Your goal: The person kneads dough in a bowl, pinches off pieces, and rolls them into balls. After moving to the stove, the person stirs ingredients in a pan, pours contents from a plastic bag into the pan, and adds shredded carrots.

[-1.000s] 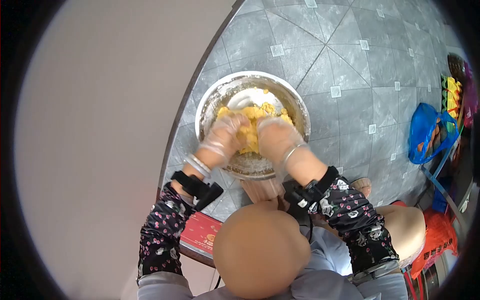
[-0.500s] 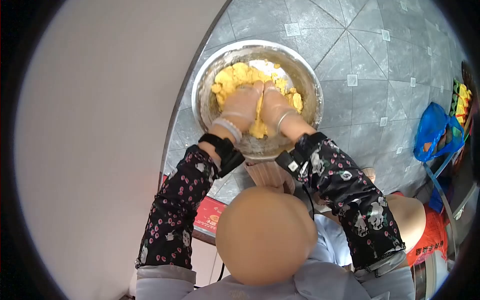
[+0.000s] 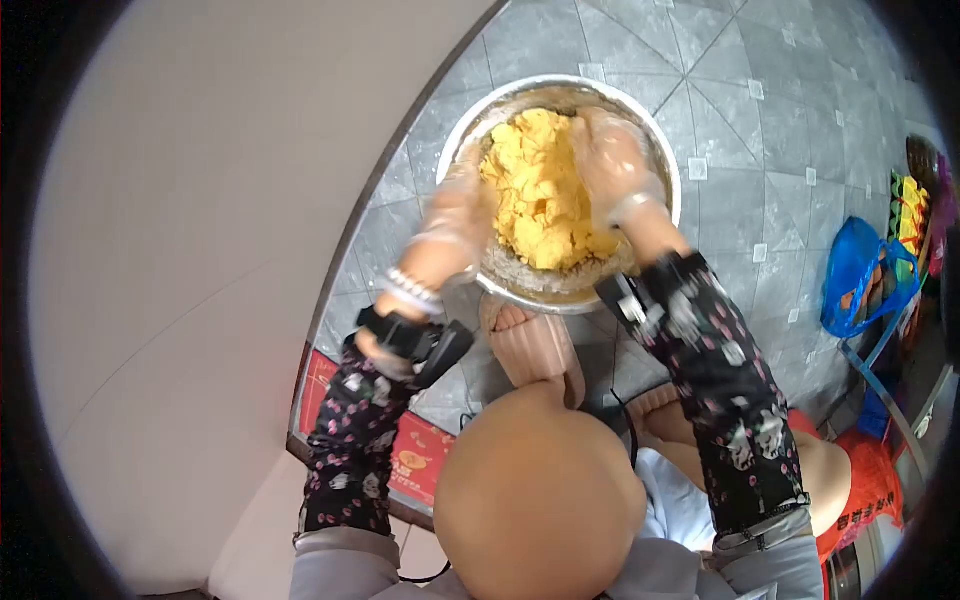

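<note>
- Here, the person is leaning over a round, flour-dusted steel bowl (image 3: 655,150) that is sitting on the grey tiled floor (image 3: 760,90), low enough for both arms to be pressing down from above
- One mass of crumbly yellow dough (image 3: 540,195) is lying inside the bowl, filling its middle and reaching toward the near wall
- The left hand (image 3: 455,215), in a thin clear plastic glove, is cupping the dough's left flank at the bowl's rim; it is blurred, so whether its fingers are spread or closed cannot be told
- The right hand (image 3: 610,150), gloved alike, is lying over the dough's top right side with its fingers together and curved onto the mass, seemingly so the two hands are squeezing the dough between them
- Two dark floral sleeves (image 3: 720,390) are covering the forearms, probably keeping flour off, and each wrist is carrying a black strapped device (image 3: 415,335)
- A pale bead bracelet (image 3: 410,290) is circling the left wrist
- One pink slipper (image 3: 530,345) is resting just beside the bowl's near edge, as if steadying it
- One blue plastic bag (image 3: 855,275) is sitting well apart at the right
</note>
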{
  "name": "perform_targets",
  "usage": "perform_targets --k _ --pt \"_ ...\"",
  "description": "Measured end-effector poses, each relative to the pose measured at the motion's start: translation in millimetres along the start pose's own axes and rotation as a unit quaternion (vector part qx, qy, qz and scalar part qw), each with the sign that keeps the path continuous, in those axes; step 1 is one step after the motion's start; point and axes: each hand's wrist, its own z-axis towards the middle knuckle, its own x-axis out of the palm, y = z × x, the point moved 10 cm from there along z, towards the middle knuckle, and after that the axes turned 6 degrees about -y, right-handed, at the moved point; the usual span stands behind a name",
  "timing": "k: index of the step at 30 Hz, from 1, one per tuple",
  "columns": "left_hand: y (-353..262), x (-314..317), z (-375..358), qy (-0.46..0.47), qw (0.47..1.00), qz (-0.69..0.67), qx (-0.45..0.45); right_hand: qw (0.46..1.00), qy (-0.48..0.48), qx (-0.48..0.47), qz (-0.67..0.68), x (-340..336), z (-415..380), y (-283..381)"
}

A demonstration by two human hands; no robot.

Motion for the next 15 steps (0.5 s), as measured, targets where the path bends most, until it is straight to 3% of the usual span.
perform_targets --k 1,2,3,4,5,6,7,9,10,11,12,14,15 --pt "-28.7 11.7 -1.0 0.009 0.986 0.169 -0.006 0.998 -0.04 0.018 0.044 19.7 24.9 -9.9" --pt "-23.9 19.0 8.8 0.006 0.995 0.086 -0.042 0.992 -0.08 0.031 0.088 39.4 49.0 -19.9" --pt "-19.2 26.4 18.4 -0.002 0.997 0.001 -0.078 0.987 -0.141 -0.07 -0.028 51.8 53.0 -8.6" --pt "-14.6 33.7 28.0 -0.014 0.99 -0.082 -0.112 0.992 -0.11 -0.046 0.037 51.8 49.8 -11.7" --pt "10.0 38.0 53.4 -0.004 0.991 -0.133 -0.004 0.991 -0.082 -0.018 0.101 51.4 45.9 -14.6" --pt "14.2 38.5 49.9 -0.002 0.976 -0.203 -0.074 0.931 0.035 0.133 0.337 29.3 31.8 -11.4" --pt "16.7 38.6 44.0 -0.009 0.952 -0.271 -0.144 0.783 0.149 0.27 0.54 33.4 7.6 1.7" --pt "-23.5 35.8 22.1 0.089 0.987 -0.039 -0.128 0.819 0.248 0.154 0.493 49.1 -6.1 23.0" --pt "-25.5 40.1 11.9 0.141 0.98 0.078 -0.118 0.828 0.296 0.099 0.466 56.4 -18.9 31.5" --pt "-38.0 44.0 5.6 0.16 0.985 0.058 -0.027 0.882 0.284 0.043 0.373 40.9 -28.6 34.3" --pt "-40.1 50.3 0.0 0.19 0.968 0.164 0.022 0.923 0.27 -0.013 0.273 25.3 -41.0 38.6" --pt "-55.1 55.1 -14.3 0.234 0.893 0.368 0.116 0.936 0.195 -0.013 0.292 29.5 -57.3 36.7" --pt "-52.1 61.4 -17.5 0.201 0.86 0.398 0.247 0.96 0.116 -0.03 0.252 26.8 -63.0 35.8"
